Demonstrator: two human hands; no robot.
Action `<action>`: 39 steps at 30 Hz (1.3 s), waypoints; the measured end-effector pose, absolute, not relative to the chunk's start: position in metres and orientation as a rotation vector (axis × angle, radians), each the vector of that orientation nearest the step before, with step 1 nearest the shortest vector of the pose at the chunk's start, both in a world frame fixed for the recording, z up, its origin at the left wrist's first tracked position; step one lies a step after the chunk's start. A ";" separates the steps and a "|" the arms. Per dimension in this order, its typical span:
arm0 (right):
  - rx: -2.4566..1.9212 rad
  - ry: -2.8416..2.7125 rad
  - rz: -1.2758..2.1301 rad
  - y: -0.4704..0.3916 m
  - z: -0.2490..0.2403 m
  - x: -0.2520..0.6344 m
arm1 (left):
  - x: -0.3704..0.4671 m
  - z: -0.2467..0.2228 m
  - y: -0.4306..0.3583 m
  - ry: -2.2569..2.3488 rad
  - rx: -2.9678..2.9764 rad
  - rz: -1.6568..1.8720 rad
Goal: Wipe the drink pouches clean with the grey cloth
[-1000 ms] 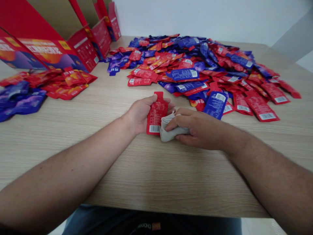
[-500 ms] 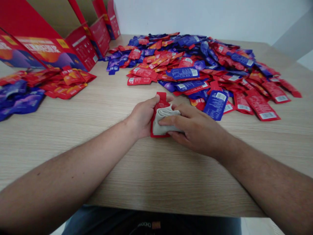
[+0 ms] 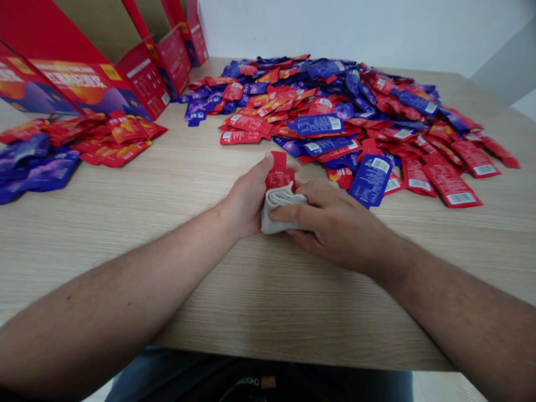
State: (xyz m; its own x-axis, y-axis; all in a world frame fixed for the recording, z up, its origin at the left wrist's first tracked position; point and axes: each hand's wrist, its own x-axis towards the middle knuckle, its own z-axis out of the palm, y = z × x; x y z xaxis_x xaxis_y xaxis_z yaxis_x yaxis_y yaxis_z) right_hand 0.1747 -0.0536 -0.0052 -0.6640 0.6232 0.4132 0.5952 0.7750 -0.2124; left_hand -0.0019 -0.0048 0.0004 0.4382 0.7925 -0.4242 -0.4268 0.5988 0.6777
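My left hand (image 3: 247, 198) is closed around a red sachet (image 3: 280, 170) with white print, its narrow neck pointing away from me. Pressed on the sachet's lower half is a folded pale grey cloth (image 3: 281, 209), which hides that end. My right hand (image 3: 330, 220) grips the cloth, with fingers bent over its top and side. Both hands meet just above the middle of the table. A blue sachet (image 3: 372, 180) with a barcode lies beyond my right hand, at the near edge of a large pile.
The wide pile of red and blue sachets (image 3: 318, 123) covers the back of the wooden table (image 3: 125, 240). At the left lie smaller groups of red sachets (image 3: 117, 148) and blue sachets (image 3: 39, 167). Behind them stand several open red boxes (image 3: 84, 72), near a white wall (image 3: 335, 28).
My right hand has slid the cloth slightly down the sachet toward me, so more of the print below the neck shows and the bottom edge is now covered. My left hand keeps its hold.
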 end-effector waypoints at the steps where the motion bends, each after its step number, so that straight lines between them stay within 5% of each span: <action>1: -0.897 -2.519 0.067 -0.054 -0.004 0.174 | -0.002 0.000 -0.005 0.803 0.534 0.803; 24: -1.014 -2.469 0.018 -0.052 0.000 0.176 | -0.002 -0.002 -0.006 0.723 0.501 0.793; 30: -0.764 -2.644 0.021 -0.058 0.004 0.173 | -0.006 -0.001 -0.007 0.747 0.517 0.783; 39: -1.112 -2.250 -0.046 -0.044 -0.003 0.183 | 0.009 0.001 -0.016 0.697 0.500 0.849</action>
State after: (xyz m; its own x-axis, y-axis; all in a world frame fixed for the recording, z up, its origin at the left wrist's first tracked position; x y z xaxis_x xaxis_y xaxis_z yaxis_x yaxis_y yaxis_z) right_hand 0.1829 -0.0437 -0.0027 -0.4525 0.7067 0.5439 0.7283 0.6449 -0.2319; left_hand 0.0093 -0.0164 0.0011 0.4663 0.8117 -0.3517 -0.5038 0.5705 0.6486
